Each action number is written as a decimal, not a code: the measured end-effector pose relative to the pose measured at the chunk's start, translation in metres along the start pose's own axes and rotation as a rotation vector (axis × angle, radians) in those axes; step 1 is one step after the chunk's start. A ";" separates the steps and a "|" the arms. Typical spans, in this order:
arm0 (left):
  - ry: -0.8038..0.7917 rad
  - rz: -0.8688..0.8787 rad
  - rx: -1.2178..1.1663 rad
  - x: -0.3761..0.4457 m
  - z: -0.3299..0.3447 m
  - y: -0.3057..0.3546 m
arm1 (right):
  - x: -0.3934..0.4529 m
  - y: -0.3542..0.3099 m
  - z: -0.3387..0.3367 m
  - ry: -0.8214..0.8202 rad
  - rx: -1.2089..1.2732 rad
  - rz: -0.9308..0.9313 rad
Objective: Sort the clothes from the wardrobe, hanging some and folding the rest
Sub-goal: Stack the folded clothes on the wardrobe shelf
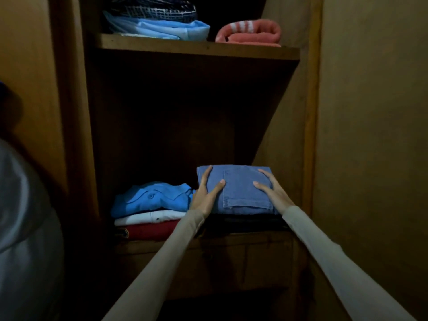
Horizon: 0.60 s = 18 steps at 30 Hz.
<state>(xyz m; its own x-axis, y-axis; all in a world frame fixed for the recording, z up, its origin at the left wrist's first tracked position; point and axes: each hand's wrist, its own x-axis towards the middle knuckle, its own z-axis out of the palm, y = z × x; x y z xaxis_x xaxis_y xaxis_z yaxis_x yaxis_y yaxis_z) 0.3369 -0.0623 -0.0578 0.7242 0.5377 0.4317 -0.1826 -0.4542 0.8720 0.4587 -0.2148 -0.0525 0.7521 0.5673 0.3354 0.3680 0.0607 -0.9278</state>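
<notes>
Hands frame a folded blue denim garment (240,191) from both sides: the left hand (207,193) lies against its left edge with fingers straight along the side and thumb flat on top, and the right hand (271,189) rests on its right part, fingers spread and relaxed, neither curled round the cloth. Both arms wear pale long sleeves (162,258). The denim sits on a dark folded pile (245,222) on the right half of the lower shelf (208,239) of the wooden wardrobe (76,135). Just beside it to the left stands a second stack: a bright blue shirt (150,199) on top, a white garment (148,217) under it, a red one (150,230) at the bottom. The upper shelf (196,46) carries a dark checked cloth (152,8) over a light blue folded piece (166,28), and well to the right a rolled pink towel (250,33) with white stripes. The compartment between the shelves is deep in shadow. A plain tan wall (375,135) runs along the right, and a pale grey fabric mass (25,228) fills the lower left edge.
</notes>
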 end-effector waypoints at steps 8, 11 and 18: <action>0.104 -0.142 0.253 0.015 0.014 -0.020 | 0.031 0.027 -0.001 -0.055 -0.072 0.080; 0.156 -0.137 0.420 0.009 0.018 -0.013 | 0.031 0.026 0.001 -0.014 -0.111 0.093; 0.265 0.024 0.854 -0.003 0.035 -0.018 | 0.007 0.026 0.017 0.209 -0.627 -0.095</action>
<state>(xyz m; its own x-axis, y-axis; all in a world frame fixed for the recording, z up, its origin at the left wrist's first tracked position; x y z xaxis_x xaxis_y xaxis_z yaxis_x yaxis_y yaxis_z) 0.3610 -0.0801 -0.0832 0.5296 0.6196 0.5793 0.4385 -0.7846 0.4383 0.4642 -0.1952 -0.0772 0.7680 0.4078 0.4939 0.6382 -0.4224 -0.6436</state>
